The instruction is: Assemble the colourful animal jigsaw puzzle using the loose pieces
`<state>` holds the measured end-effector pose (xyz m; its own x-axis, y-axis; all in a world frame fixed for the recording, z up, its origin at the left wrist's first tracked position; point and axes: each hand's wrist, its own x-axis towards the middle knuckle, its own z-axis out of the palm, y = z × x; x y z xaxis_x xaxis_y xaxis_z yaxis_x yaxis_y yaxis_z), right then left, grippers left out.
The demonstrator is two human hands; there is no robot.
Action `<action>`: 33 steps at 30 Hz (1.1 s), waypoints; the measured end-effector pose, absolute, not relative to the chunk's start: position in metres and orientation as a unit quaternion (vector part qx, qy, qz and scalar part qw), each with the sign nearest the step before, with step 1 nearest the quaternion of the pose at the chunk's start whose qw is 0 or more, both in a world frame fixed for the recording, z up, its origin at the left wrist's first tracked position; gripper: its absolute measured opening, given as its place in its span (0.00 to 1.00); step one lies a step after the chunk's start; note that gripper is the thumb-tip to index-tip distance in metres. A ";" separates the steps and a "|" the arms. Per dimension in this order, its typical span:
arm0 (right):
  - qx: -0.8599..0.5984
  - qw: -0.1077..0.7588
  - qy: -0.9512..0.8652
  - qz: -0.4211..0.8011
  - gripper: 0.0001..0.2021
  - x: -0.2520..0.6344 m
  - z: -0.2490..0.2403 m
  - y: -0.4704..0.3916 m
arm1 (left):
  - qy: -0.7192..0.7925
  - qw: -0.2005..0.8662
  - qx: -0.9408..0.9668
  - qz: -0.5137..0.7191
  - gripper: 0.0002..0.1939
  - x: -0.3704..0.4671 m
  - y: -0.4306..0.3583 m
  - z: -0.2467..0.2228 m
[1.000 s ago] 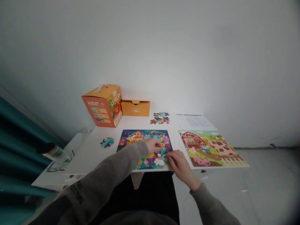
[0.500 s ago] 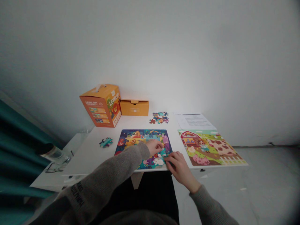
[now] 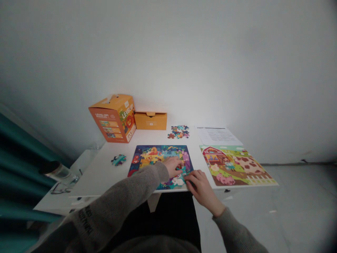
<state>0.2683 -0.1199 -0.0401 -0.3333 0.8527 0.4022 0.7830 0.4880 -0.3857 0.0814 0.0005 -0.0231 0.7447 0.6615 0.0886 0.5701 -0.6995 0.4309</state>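
A colourful animal jigsaw puzzle (image 3: 151,151) lies in its dark-blue-bordered board near the table's front edge. My left hand (image 3: 173,166) reaches across it, fingers bent down and closed over a small puzzle piece on the right half; the fingers mostly cover that piece. At the puzzle's lower right edge, my right hand (image 3: 201,186) has its thumb and index fingertips close together, touching the puzzle. Whatever lies between those fingertips is too small to make out. My left forearm hides the puzzle's lower left part.
Loose puzzle pieces lie in a teal cluster (image 3: 119,160) on the left and a mixed pile (image 3: 179,131) behind. An orange puzzle box (image 3: 113,119) and an open orange drawer box (image 3: 151,121) stand at the back. A farm picture (image 3: 237,166) and printed sheets (image 3: 218,135) lie right.
My left hand has shifted very slightly over the same part of the puzzle, its fingers still bent down. The right hand stays in place at the lower right edge.
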 end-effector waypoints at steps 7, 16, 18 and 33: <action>-0.502 0.276 -0.819 0.036 0.11 0.268 -0.041 -0.120 | 0.331 0.174 0.919 0.127 0.14 0.080 0.001 -0.033; -0.501 0.276 -0.820 0.030 0.12 0.267 -0.039 -0.121 | 0.322 0.216 0.913 0.127 0.15 0.079 0.000 -0.027; -0.500 0.279 -0.819 0.040 0.13 0.267 -0.038 -0.122 | 0.316 0.230 0.911 0.129 0.15 0.078 0.002 -0.026; -0.498 0.279 -0.820 0.039 0.13 0.281 -0.040 -0.122 | 0.308 0.213 0.923 0.086 0.21 0.073 0.004 -0.023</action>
